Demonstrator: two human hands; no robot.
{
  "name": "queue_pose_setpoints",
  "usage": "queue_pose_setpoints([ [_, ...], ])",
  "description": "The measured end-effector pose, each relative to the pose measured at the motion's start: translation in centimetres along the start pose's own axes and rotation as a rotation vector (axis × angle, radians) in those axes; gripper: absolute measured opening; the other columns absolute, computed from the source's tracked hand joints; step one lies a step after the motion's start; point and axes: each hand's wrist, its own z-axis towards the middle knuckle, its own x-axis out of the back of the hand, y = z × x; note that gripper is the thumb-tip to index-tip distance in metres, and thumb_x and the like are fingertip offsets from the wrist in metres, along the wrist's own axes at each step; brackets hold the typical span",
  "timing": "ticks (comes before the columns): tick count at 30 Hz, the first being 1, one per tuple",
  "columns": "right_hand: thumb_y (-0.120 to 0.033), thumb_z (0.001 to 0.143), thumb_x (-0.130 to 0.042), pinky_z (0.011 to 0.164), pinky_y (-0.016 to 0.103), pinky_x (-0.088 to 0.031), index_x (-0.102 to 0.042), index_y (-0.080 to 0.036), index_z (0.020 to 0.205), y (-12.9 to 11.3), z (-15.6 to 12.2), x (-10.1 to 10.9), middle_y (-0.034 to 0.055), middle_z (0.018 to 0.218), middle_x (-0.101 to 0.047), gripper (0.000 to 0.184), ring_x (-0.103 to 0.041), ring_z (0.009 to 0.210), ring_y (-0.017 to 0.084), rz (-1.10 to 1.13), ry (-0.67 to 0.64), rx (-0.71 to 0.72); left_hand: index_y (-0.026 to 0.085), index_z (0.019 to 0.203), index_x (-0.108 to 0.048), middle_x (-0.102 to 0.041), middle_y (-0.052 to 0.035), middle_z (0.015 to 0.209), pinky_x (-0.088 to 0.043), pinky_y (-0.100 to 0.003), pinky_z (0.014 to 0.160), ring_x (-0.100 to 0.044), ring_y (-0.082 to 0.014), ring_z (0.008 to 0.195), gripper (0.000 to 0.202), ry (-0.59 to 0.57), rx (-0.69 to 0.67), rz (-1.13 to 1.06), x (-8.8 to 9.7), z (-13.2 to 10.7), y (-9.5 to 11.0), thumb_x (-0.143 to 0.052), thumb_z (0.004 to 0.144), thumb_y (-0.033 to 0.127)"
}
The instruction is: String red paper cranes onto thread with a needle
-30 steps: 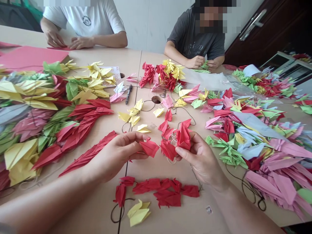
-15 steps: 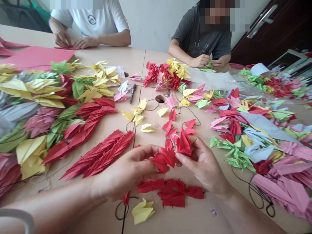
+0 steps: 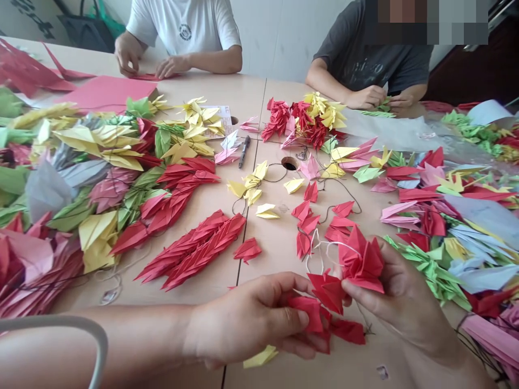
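Observation:
My right hand (image 3: 399, 300) pinches a bunch of red origami pieces (image 3: 360, 258), with a loop of white string (image 3: 318, 251) running out of it. Close beside it on the left, my left hand (image 3: 259, 316) is closed on red origami pieces (image 3: 310, 312), thumb on top. Another red origami piece (image 3: 327, 292) sits between the two hands; which fingers bear it I cannot tell. More red pieces (image 3: 347, 330) lie on the table just under the hands. Loose red pieces (image 3: 306, 224) are scattered just beyond the string.
Strung red origami (image 3: 194, 248) lies left of centre. Piles of coloured origami fill the left (image 3: 109, 140) and right (image 3: 458, 216) sides. A pen (image 3: 244, 151) and a table hole (image 3: 290, 163) are farther back. Two people (image 3: 184, 32) (image 3: 373, 59) fold paper across the table.
The view has swung left, so the table's things appear farther right. My left hand has come lower relative to my right and closes on red pieces; the white string loop shows more.

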Motion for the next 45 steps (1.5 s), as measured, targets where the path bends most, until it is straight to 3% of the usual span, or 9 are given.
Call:
queue_pose_setpoints([
  [5, -0.016, 0.082, -0.072, 0.059, 0.014, -0.052, -0.06, -0.024, 0.092, -0.3, 0.3, -1.1, -0.0035, 0.077, -0.062, 0.018, -0.06, 0.065, 0.008, -0.053, -0.079, -0.006, 0.017, 0.109, -0.061, -0.069, -0.003, 0.093, -0.051, -0.025, 0.08, -0.066, -0.0137, 0.086, 0.041, 0.024, -0.099, 0.028, 0.6, 0.4, 0.5, -0.08, 0.073, 0.018],
  [9, -0.021, 0.085, -0.071, 0.07, 0.016, -0.054, -0.061, -0.023, 0.099, -0.5, 0.9, -1.8, -0.0015, 0.089, -0.066, 0.018, -0.064, 0.078, 0.009, -0.001, -0.111, -0.028, 0.017, 0.102, -0.062, -0.069, -0.0028, 0.092, -0.054, -0.028, 0.082, -0.067, -0.0149, 0.086, 0.024, 0.058, -0.126, 0.122, 1.0, 0.3, 1.3, -0.072, 0.085, 0.031],
  [12, -0.027, 0.087, -0.07, 0.066, 0.017, -0.055, -0.061, -0.019, 0.094, -0.6, 1.1, -1.8, -0.0016, 0.083, -0.063, 0.014, -0.064, 0.073, 0.008, 0.112, -0.122, -0.053, 0.019, 0.1, -0.066, -0.07, -0.002, 0.096, -0.056, -0.025, 0.081, -0.069, -0.0142, 0.086, 0.021, 0.125, -0.213, 0.195, 1.5, 0.3, 2.0, -0.069, 0.087, 0.034],
  [17, -0.034, 0.093, -0.064, 0.06, 0.017, -0.054, -0.063, -0.016, 0.092, -0.5, 1.3, -1.4, -0.0004, 0.075, -0.064, 0.018, -0.063, 0.066, 0.007, 0.282, -0.215, -0.059, 0.02, 0.093, -0.065, -0.072, -0.0009, 0.089, -0.055, -0.018, 0.056, -0.072, -0.0142, 0.066, 0.016, 0.313, -0.169, 0.099, 2.1, 0.4, 2.8, -0.072, 0.083, 0.03],
  [20, -0.035, 0.091, -0.065, 0.058, 0.016, -0.053, -0.064, -0.016, 0.092, -0.6, 1.2, -1.4, -0.0005, 0.073, -0.064, 0.019, -0.062, 0.063, 0.007, 0.295, -0.254, -0.113, 0.02, 0.093, -0.065, -0.072, 0.0002, 0.089, -0.058, -0.02, 0.058, -0.071, -0.0133, 0.061, 0.021, 0.259, -0.158, 0.038, 1.9, 0.4, 3.0, -0.077, 0.078, 0.028],
  [25, -0.036, 0.086, -0.071, 0.054, 0.015, -0.051, -0.064, -0.015, 0.093, -0.7, 1.0, -1.9, -0.0022, 0.069, -0.064, 0.022, -0.059, 0.055, 0.005, 0.183, -0.239, -0.234, 0.019, 0.096, -0.07, -0.072, -0.002, 0.091, -0.06, -0.02, 0.066, -0.071, -0.0136, 0.077, 0.022, 0.107, -0.21, 0.165, 1.8, 0.4, 2.7, -0.079, 0.079, 0.03],
  [30, -0.034, 0.078, -0.079, 0.056, 0.017, -0.053, -0.064, -0.015, 0.098, -0.6, 0.8, -2.1, -0.0023, 0.071, -0.065, 0.031, -0.061, 0.058, 0.006, 0.277, -0.253, -0.277, 0.018, 0.083, -0.07, -0.072, 0.0009, 0.078, -0.057, -0.017, 0.057, -0.069, -0.0099, 0.059, 0.025, 0.253, -0.195, 0.145, 1.8, 0.4, 2.5, -0.08, 0.076, 0.04],
  [35, -0.032, 0.075, -0.082, 0.055, 0.018, -0.052, -0.062, -0.015, 0.088, -0.7, 0.9, -2.0, -0.0019, 0.068, -0.066, 0.029, -0.061, 0.056, 0.007, 0.302, -0.218, -0.276, 0.017, 0.077, -0.066, -0.072, 0.0008, 0.071, -0.042, -0.01, 0.038, -0.069, -0.0112, 0.053, 0.027, 0.331, -0.173, 0.118, 1.3, 0.2, 3.0, -0.081, 0.073, 0.039],
  [45, -0.027, 0.083, -0.075, 0.064, 0.019, -0.048, -0.059, -0.018, 0.088, -0.7, 0.4, -1.9, -0.0011, 0.082, -0.064, 0.019, -0.059, 0.069, 0.007, 0.167, -0.21, -0.154, 0.02, 0.079, -0.066, -0.067, 0.0019, 0.072, -0.054, -0.019, 0.054, -0.066, -0.0121, 0.061, 0.023, 0.338, -0.342, 0.348, 1.8, 0.0, 2.4, -0.072, 0.082, 0.041],
])
